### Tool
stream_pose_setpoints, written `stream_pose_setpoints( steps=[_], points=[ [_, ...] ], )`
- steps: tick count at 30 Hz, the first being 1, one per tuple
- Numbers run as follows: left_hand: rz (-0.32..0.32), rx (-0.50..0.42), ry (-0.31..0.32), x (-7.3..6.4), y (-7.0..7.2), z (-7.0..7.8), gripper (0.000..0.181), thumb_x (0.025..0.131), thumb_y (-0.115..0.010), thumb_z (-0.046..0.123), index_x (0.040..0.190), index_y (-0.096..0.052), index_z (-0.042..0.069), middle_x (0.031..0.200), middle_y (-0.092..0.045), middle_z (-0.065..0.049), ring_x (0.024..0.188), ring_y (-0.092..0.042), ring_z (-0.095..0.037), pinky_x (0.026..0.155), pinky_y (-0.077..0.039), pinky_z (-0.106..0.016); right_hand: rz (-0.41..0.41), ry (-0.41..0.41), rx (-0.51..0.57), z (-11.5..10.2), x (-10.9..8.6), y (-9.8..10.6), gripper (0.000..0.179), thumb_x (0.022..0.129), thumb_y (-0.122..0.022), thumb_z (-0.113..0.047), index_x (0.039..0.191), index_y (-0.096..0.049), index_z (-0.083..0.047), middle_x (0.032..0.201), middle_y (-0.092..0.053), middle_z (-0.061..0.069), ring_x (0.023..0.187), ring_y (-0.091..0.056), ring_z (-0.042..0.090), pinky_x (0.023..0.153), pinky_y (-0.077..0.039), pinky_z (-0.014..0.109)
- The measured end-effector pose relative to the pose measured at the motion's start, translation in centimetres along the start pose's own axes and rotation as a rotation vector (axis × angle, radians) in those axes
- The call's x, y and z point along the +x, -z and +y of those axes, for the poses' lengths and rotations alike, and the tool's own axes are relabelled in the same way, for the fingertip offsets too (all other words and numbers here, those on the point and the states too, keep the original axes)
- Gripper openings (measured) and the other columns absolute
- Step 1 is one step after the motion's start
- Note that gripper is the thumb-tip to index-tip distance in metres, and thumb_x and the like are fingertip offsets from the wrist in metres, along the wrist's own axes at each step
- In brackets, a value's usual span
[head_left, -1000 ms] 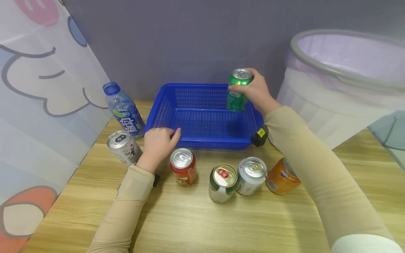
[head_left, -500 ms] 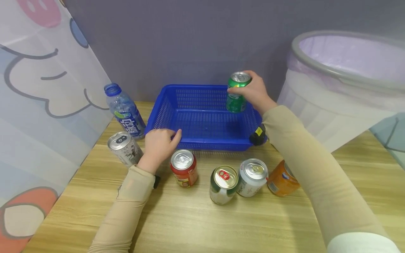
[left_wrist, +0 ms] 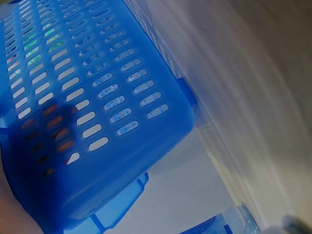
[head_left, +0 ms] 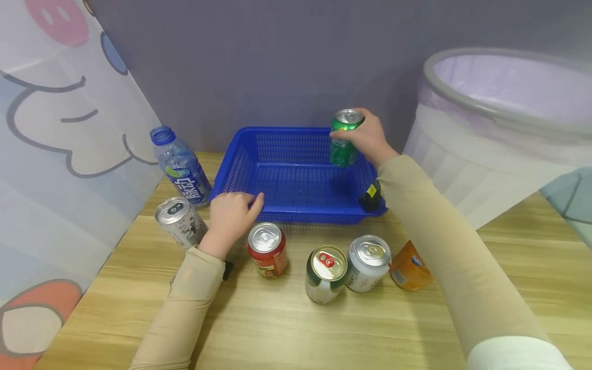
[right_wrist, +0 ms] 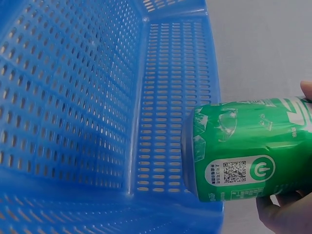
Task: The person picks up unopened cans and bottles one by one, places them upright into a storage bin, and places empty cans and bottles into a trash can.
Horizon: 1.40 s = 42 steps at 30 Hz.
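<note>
My right hand [head_left: 367, 136] grips a green soda can [head_left: 343, 149] upright round its upper part, over the back right of a blue plastic basket [head_left: 296, 216]. In the right wrist view the lower end of the can [right_wrist: 243, 151] overlaps the basket's slotted side wall [right_wrist: 175, 97]. At the basket's near left corner, my left hand [head_left: 233, 218] holds the rim. Curled fingers [left_wrist: 56, 122] show through the slots of the wall in the left wrist view. A red cola can [head_left: 268, 252] stands just in front of this hand.
Left of the basket are a blue-capped drink bottle [head_left: 182, 169] and a white patterned can [head_left: 182, 226]. A green-and-white can [head_left: 326, 277], a pale can [head_left: 367, 264] and an orange can [head_left: 409, 270] stand in front. A lined white bin [head_left: 481, 133] rises at right.
My right hand has drifted slightly left with the green can, still over the basket. The left hand stays at the rim. The head view has tilted a little.
</note>
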<state>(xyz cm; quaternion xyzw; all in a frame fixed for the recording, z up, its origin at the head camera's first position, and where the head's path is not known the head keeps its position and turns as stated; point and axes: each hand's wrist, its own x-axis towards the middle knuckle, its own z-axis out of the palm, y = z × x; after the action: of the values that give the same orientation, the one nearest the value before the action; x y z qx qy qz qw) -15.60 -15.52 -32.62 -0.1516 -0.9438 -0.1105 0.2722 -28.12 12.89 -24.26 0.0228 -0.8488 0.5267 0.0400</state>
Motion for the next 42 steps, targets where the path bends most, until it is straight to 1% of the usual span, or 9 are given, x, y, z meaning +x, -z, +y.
stream_pose_setpoints(
  steps=[8,13,17,22,26,32,38,42],
  points=[
    [-0.010,0.004,0.016,-0.2,0.4,0.2,0.050,0.092,-0.049,0.033,0.046,-0.043,0.014,0.047,-0.053,-0.005,0.044,-0.053,-0.028,0.043,-0.034,-0.037,0.013,-0.029,0.025,0.5,0.6,-0.5,0.072,0.076,-0.077,-0.019,0.137,-0.041,-0.005,0.133,-0.051,0.015,0.119,-0.051,0.027,0.100,-0.041,0.041],
    [-0.005,-0.002,0.009,-0.1,0.1,0.2,0.050,0.092,-0.048,0.033,0.046,-0.042,0.015,0.046,-0.051,-0.004,0.043,-0.051,-0.026,0.043,-0.033,-0.037,0.018,-0.035,0.041,0.7,0.9,-0.5,0.073,0.076,-0.077,-0.017,0.138,-0.039,-0.005,0.134,-0.050,0.015,0.120,-0.050,0.027,0.101,-0.040,0.041],
    [0.001,0.002,0.006,0.1,-0.1,0.2,0.050,0.092,-0.048,0.033,0.046,-0.042,0.016,0.045,-0.049,-0.003,0.043,-0.050,-0.025,0.043,-0.033,-0.036,0.010,-0.034,0.034,0.7,1.1,-0.5,0.076,0.076,-0.077,-0.018,0.140,-0.037,-0.007,0.137,-0.048,0.014,0.122,-0.049,0.027,0.102,-0.039,0.041],
    [-0.003,0.003,0.009,0.1,-0.1,0.4,0.049,0.092,-0.048,0.033,0.046,-0.046,0.015,0.048,-0.054,-0.005,0.044,-0.052,-0.026,0.044,-0.035,-0.037,0.013,-0.019,0.039,1.2,1.2,-0.6,0.074,0.077,-0.076,-0.017,0.139,-0.037,-0.006,0.135,-0.048,0.015,0.122,-0.049,0.027,0.102,-0.040,0.041],
    [-0.008,0.000,0.010,0.0,0.1,0.7,0.048,0.092,-0.048,0.032,0.048,-0.049,0.014,0.049,-0.055,-0.005,0.045,-0.053,-0.026,0.045,-0.035,-0.037,0.010,-0.019,0.045,1.8,1.1,-0.7,0.073,0.076,-0.076,-0.015,0.138,-0.038,-0.005,0.135,-0.049,0.016,0.123,-0.048,0.027,0.103,-0.038,0.041],
    [0.000,0.001,0.007,0.0,0.3,0.7,0.049,0.092,-0.048,0.032,0.046,-0.046,0.015,0.047,-0.052,-0.005,0.043,-0.051,-0.026,0.044,-0.034,-0.037,0.013,-0.019,0.021,2.4,1.2,-1.0,0.075,0.075,-0.078,-0.016,0.138,-0.039,-0.005,0.135,-0.049,0.016,0.123,-0.048,0.028,0.104,-0.037,0.042],
    [-0.003,0.003,0.011,-0.2,0.4,0.6,0.049,0.092,-0.048,0.033,0.046,-0.044,0.015,0.046,-0.051,-0.004,0.043,-0.050,-0.026,0.044,-0.034,-0.037,-0.040,-0.008,-0.031,2.8,1.2,-1.2,0.078,0.075,-0.078,-0.019,0.139,-0.037,-0.005,0.136,-0.048,0.016,0.125,-0.047,0.031,0.104,-0.036,0.046],
    [-0.010,0.005,0.017,-0.2,0.4,0.7,0.049,0.092,-0.048,0.033,0.046,-0.045,0.015,0.046,-0.052,-0.005,0.043,-0.051,-0.026,0.044,-0.034,-0.037,-0.048,-0.008,-0.057,3.1,1.2,-1.3,0.078,0.074,-0.079,-0.018,0.138,-0.038,-0.004,0.135,-0.049,0.017,0.124,-0.047,0.032,0.104,-0.036,0.046]
  ],
)
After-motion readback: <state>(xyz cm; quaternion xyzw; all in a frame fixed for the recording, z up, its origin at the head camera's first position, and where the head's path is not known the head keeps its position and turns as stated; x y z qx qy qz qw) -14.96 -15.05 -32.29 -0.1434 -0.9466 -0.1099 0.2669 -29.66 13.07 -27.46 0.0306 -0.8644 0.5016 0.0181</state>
